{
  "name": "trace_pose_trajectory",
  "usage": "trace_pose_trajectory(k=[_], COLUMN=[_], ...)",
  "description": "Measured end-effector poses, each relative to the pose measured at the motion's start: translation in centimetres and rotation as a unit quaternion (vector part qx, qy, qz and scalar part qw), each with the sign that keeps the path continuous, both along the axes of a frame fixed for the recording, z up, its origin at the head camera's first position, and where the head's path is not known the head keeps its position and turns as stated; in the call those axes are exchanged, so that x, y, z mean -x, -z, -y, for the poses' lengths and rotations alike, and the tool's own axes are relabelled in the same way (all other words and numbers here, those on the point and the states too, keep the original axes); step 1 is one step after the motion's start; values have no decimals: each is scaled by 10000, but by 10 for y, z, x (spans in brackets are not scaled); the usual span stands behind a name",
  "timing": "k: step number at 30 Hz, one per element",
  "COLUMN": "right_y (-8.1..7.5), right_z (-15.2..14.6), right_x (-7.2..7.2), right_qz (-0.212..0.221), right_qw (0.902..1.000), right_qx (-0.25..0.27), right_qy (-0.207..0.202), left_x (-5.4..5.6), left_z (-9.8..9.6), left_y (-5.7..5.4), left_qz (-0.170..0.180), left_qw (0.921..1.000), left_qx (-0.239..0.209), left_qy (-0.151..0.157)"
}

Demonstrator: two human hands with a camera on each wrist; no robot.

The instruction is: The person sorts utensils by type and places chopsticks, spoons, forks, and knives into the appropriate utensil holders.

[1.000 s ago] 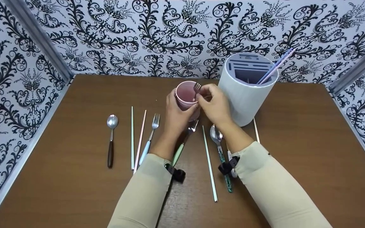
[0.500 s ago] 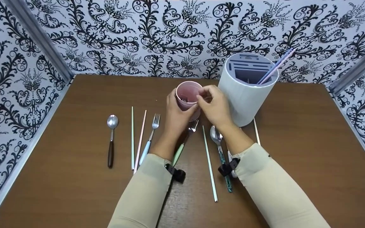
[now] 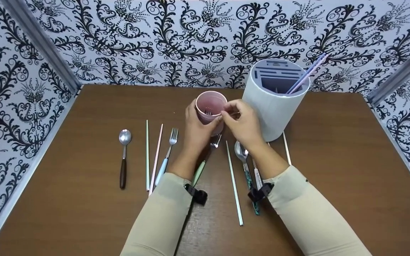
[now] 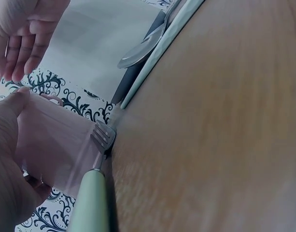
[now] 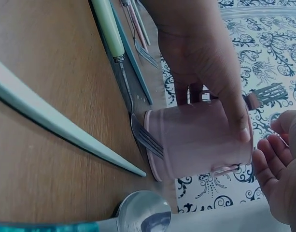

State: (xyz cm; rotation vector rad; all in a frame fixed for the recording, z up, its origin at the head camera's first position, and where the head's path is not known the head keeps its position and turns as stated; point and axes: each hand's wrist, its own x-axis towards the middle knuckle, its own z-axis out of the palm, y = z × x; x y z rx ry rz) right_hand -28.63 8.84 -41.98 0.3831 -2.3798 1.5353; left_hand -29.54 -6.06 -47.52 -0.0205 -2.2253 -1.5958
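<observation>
In the head view, the left hand (image 3: 198, 128) grips a pink cup (image 3: 212, 99) with a fork (image 3: 208, 112) inside; the right hand (image 3: 244, 122) is beside the rim, its fingers loosely bent and free. A white holder (image 3: 274, 113) stands beyond them.

In the left wrist view, a green-handled fork (image 4: 92, 203) lies on the counter (image 4: 210, 121), nearer the person than the left fingers.

In the right wrist view, tines poke past the rim near the right fingers.
</observation>
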Motion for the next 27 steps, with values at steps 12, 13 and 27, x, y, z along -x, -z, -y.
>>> trace_pose_trajectory(k=[12,13,27], right_y=[-3,-3,10], right_z=[-26,-29,-64], right_x=[-30,-33,-59], right_qz=[208,230,426], right_qw=[9994,9992,9974], right_qx=[254,283,415], right_qy=[147,155,412], left_x=[-1,-1,-2], left_z=[0,0,-2], left_y=[1,1,1], left_qz=[65,81,173], left_qw=[9999,9999,9998], left_qx=[90,105,-15], left_qy=[-8,-12,-5])
